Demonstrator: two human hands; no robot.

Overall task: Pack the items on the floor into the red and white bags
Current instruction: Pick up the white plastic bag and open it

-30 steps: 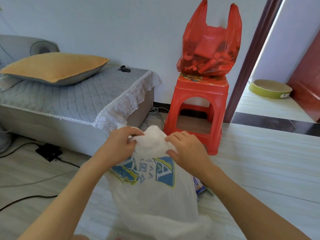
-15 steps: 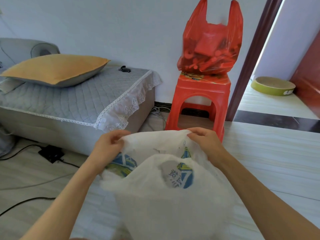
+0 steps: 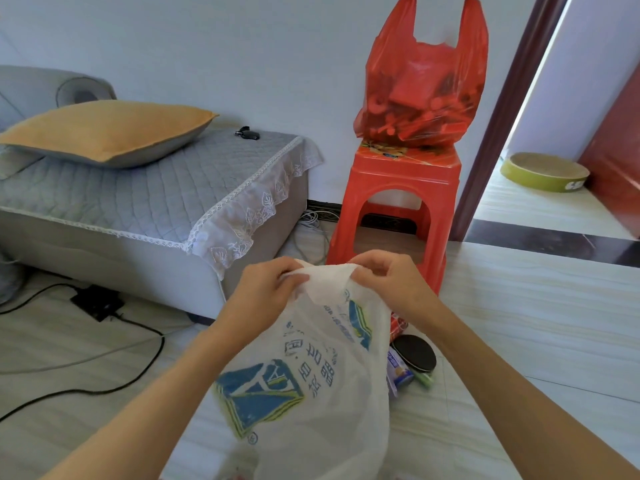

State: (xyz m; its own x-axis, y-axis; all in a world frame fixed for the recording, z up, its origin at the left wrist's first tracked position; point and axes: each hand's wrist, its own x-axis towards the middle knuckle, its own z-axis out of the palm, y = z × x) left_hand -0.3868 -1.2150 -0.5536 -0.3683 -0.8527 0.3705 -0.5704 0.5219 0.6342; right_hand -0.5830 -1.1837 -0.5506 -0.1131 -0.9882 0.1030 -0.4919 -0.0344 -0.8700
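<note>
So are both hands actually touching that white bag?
Touching. The head view shows the left hand and right hand each pinching the bunched top edge of the white bag.

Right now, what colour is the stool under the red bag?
Red-orange stool, clearest in the head view.

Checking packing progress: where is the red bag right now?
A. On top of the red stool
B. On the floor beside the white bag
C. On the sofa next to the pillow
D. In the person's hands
A: the filled red bag sits on the red stool by the wall, while both hands grip the white bag.
</note>
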